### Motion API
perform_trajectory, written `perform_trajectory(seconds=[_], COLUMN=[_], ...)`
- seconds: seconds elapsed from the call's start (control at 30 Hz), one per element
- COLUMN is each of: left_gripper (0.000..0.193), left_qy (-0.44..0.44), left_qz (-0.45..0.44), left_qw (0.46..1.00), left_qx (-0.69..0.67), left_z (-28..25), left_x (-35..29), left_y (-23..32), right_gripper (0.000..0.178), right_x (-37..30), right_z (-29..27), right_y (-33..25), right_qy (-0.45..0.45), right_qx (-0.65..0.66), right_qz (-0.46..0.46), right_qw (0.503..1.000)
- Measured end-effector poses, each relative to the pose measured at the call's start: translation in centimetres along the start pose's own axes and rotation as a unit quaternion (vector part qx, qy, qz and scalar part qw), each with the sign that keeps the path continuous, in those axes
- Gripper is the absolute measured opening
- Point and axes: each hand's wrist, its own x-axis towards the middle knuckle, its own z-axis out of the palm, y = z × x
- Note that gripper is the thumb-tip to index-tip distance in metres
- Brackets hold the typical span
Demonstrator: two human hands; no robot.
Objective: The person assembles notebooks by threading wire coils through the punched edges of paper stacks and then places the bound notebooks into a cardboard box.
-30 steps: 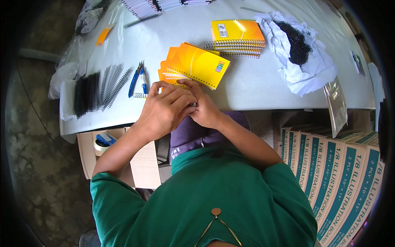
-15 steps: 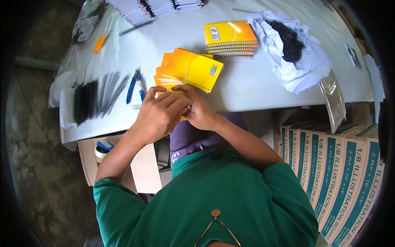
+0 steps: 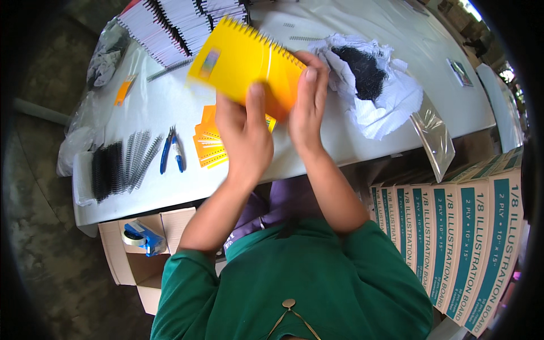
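Note:
A yellow-orange spiral notebook (image 3: 241, 59), slightly blurred, is raised above the table, its black coil along the upper edge. My left hand (image 3: 243, 130) grips its near edge, the thumb on the cover. Against the right end press the fingers of my right hand (image 3: 307, 105). Whether more notebooks are under it is hidden. Below and left of my left hand, punched orange and yellow booklets (image 3: 207, 139) lie fanned out, partly covered by that hand. Blue-handled pliers (image 3: 166, 152) and a blue-and-white pen-like tool (image 3: 177, 153) lie farther left.
Black wire coils (image 3: 116, 167) lie at the table's left. Coil-bound stacks (image 3: 170, 31) stand at the back left. Crumpled white wrapping (image 3: 368, 116) holds a dark tangled heap (image 3: 362, 71) at right. Cartons (image 3: 453, 238) stand right; a tape dispenser (image 3: 144, 237) sits in an open box.
Both hands have left the fanned booklets and moved up and away. They now hold a notebook where the notebook stack lay. The view has shifted, and the loose coil near the pliers no longer shows.

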Motion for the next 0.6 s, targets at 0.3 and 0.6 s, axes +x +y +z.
perform_trajectory(seconds=[0.3,0.6], left_gripper=[0.061,0.051], left_qy=[-0.15,-0.326], left_qz=[0.177,0.216], left_qw=[0.816,0.743], left_qx=[0.53,0.543], left_z=[2.9,-10.5], left_x=[3.0,-3.1], left_y=[-9.6,-3.5], right_gripper=[0.057,0.057], right_x=[1.2,-9.1], right_z=[-4.6,-7.3], right_y=[8.6,-1.8], right_qy=[0.06,-0.055], right_qx=[-0.131,0.114], right_qz=[0.034,0.507], right_qw=[0.989,0.853])
